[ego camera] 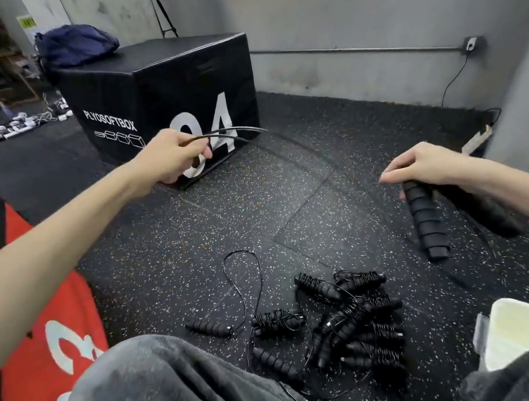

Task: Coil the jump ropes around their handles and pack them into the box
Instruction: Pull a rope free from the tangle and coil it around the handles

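**Rope stretched between your hands, handles in the right**

The floor [192,232] is dark speckled rubber. You sit on it, knees in grey trousers at the bottom of the view. A black plyo box [162,88] stands ahead, an orange one [3,311] at your left.

The white box [526,328] sits low on your right, open, just beside your right knee. Nothing shows inside it from here.

A pile of coiled ropes [354,317] lies between your knees and the open floor, with a loose rope [243,293] snaking off its left side, two handles unwrapped.

The rope in hand [238,132] runs from your left hand [169,156] out to the right and down toward your right; it blurs and is lost against the floor midway, so I judge, not see, that it ends at the handles.

Your right hand [430,163] holds the pair of handles [429,222], long axis pointing down and toward you, the lower ends hanging free.

Left fingers [204,154] are closed on the rope, arm extended well forward. Right fingers [391,176] curl over the handle tops; how firmly they clamp I cannot tell.

Judgement: the left hand carries the slack, the right is nearer the box. The winding turns on bringing the rope across the handles' long axis.
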